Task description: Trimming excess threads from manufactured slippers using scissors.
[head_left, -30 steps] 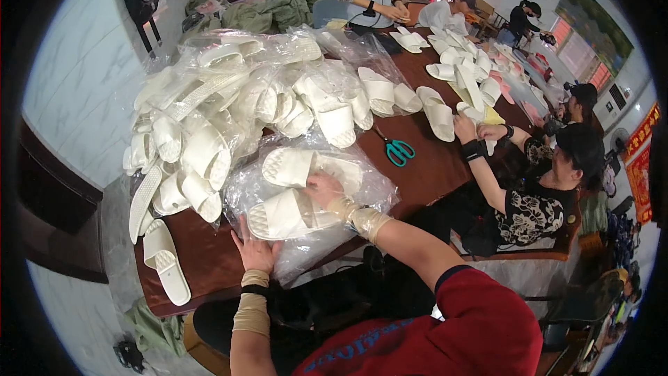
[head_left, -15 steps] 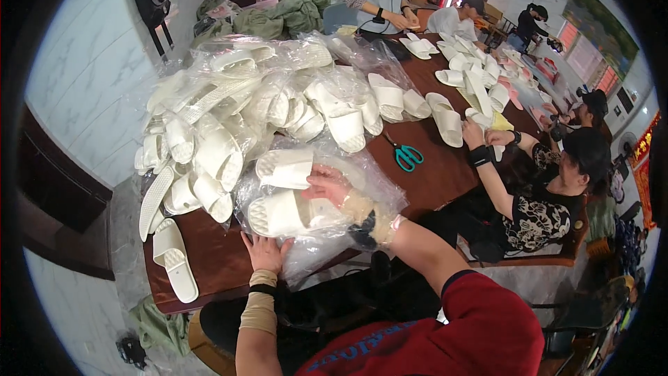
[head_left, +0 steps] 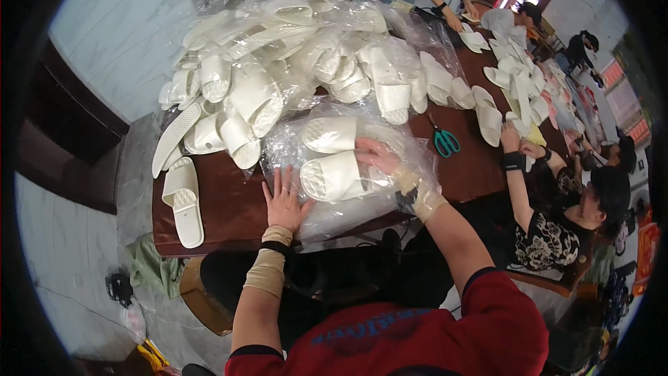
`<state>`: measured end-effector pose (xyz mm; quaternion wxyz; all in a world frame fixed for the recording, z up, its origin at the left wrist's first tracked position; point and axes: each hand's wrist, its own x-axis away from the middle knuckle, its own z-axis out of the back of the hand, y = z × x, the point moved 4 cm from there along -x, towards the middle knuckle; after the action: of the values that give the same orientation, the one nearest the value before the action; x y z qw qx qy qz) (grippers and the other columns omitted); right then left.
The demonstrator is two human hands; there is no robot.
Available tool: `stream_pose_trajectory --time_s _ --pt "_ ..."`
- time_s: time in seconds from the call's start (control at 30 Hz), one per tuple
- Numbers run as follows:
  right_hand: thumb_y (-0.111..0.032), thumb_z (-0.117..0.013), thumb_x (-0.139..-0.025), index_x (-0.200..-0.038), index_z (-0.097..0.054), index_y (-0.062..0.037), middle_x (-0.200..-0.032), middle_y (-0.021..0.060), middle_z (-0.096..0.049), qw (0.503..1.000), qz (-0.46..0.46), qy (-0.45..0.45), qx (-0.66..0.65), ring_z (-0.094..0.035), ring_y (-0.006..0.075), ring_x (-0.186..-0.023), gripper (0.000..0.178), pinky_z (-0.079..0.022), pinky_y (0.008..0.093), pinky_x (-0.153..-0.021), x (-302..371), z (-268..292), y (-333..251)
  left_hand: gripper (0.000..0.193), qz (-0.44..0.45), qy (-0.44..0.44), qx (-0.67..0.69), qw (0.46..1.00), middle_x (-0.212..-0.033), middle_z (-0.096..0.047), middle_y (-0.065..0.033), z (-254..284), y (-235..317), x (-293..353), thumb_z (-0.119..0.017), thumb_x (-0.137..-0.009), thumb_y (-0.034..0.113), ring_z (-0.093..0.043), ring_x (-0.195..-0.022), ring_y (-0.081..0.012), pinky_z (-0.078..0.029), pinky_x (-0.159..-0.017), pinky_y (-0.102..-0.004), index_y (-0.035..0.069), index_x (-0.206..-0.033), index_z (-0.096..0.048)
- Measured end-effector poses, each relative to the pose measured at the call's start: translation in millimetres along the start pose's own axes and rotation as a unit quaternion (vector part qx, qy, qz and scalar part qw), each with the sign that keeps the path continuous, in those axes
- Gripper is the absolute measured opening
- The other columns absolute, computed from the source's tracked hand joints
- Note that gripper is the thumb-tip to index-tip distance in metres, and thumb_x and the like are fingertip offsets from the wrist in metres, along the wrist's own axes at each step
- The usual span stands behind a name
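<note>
A pair of white slide slippers lies side by side in front of me, the far slipper (head_left: 330,135) and the near slipper (head_left: 332,177), with a clear plastic bag (head_left: 327,217) around them. My right hand (head_left: 381,156) is under the clear film, its fingers stretched out leftward over the slippers where the two meet. Film also covers part of its wrist. Flat on the near left edge of the bag rests my left hand (head_left: 285,202), fingers spread and holding nothing.
A heap of white slippers in clear bags (head_left: 257,101) fills the table's far left. A loose slipper pair (head_left: 183,202) lies by the left edge. Teal-handled scissors (head_left: 446,143) lie right of the bag. A co-worker (head_left: 550,230) handles slippers at the right. The brown tabletop (head_left: 226,219) ends near me.
The view has shifted, so the table and heap sit higher and farther right. My right hand remains under the film at the slippers, and my left hand still lies flat at the bag's edge.
</note>
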<state>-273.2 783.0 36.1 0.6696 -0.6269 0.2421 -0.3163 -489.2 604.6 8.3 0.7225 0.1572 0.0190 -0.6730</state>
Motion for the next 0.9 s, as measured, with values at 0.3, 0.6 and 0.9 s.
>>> stream_pose_trajectory --time_s 0.3,0.6,0.9 --pt "-0.012 -0.067 -0.078 -0.121 -0.058 -0.0039 -0.122 0.0151 -0.059 0.948 0.099 0.067 0.294 -0.059 0.0292 -0.107 0.045 -0.045 0.0351 -0.090 -18.9 -42.9 -3.0 0.080 0.012 -0.014 -0.020 1.000 -0.154 -0.023 -0.0084 2.7 -8.2 6.4 -0.059 -0.079 0.053 -0.012 -0.144 -0.0322 -0.014 -0.109 -0.0644 0.005 -0.140 -0.038" --pt "-0.011 -0.064 -0.079 -0.112 -0.063 -0.0076 -0.102 0.0089 -0.064 0.920 0.205 -0.029 0.332 -0.061 0.0255 -0.099 0.033 -0.047 0.0293 -0.083 12.4 -68.3 -54.6 0.067 -0.001 -0.086 0.006 0.996 -0.153 -0.025 -0.0095 1.5 -21.0 16.0 -0.060 -0.078 0.039 -0.013 -0.144 -0.0315 -0.009 -0.111 -0.0631 0.009 -0.137 -0.046" --pt "-0.007 -0.060 -0.080 -0.109 -0.064 -0.0094 -0.112 0.0085 -0.062 0.934 0.137 -0.024 0.330 -0.060 0.0300 -0.100 0.030 -0.046 0.0309 -0.084 13.5 -56.1 -37.7 0.070 0.019 -0.067 -0.167 0.984 -0.153 -0.021 -0.0134 -2.6 -21.1 16.4 -0.051 -0.084 0.033 -0.010 -0.145 -0.0304 -0.013 -0.112 -0.0592 0.004 -0.145 -0.029"
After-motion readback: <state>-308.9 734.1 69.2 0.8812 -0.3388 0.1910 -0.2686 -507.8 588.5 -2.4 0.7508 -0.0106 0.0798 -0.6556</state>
